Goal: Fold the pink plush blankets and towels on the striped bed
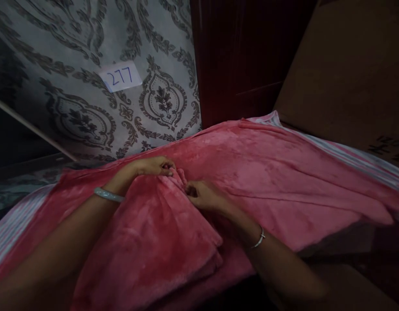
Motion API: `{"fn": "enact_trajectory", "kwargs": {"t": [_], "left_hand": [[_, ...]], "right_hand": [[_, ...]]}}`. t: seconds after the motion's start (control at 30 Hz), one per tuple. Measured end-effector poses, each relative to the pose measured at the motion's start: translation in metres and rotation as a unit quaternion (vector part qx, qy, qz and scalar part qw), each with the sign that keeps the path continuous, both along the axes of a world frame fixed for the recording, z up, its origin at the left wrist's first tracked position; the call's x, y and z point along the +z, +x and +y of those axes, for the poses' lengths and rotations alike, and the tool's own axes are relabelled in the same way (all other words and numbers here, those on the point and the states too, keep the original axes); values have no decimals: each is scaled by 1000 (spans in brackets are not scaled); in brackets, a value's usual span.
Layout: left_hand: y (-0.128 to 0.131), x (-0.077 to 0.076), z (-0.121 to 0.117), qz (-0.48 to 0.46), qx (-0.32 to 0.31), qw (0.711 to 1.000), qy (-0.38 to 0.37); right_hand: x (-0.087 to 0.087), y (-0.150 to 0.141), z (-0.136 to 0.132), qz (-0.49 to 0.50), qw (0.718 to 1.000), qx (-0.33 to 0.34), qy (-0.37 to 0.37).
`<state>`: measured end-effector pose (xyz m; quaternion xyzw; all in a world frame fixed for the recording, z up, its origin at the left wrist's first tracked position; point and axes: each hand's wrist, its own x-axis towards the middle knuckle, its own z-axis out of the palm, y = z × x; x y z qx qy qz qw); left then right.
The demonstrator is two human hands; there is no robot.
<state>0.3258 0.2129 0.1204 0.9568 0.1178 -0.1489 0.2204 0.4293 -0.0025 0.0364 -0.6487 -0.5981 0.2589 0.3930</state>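
Note:
A pink plush blanket (267, 172) is spread across the surface before me, with a gathered, folded part rising near the middle. My left hand (157, 166) pinches the top of that gathered part, its fingers curled into the fabric. Just to the right and slightly lower, my right hand (201, 194) grips the fabric's edge, thumb and fingers pressed together. Folds of the fabric fan down from between both hands toward me. The fingertips are partly hidden by the cloth.
Striped cloth (355, 151) shows under the blanket on both sides. Behind stands a patterned wall (163, 34) bearing a paper label (121, 76) marked 277. A dark red panel (238, 52) and a large cardboard box (348, 69) stand at the back right.

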Motion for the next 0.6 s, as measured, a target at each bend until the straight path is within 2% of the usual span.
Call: {"fn": "enact_trajectory", "kwargs": {"t": [0.13,0.23,0.37,0.6], "left_hand": [[0,1,-1,-22,-5,998,-60],[-4,2,-1,-22,23,993,-111],[-5,3,1,-11,26,994,-104],[8,-4,0,-10,5,997,-72]], "right_hand": [[-1,-2,0,-11,1000,-10,19],[-5,-4,2,51,997,-1,49],[-12,-6,8,206,977,27,38],[-19,-2,10,189,982,15,-20]]}}
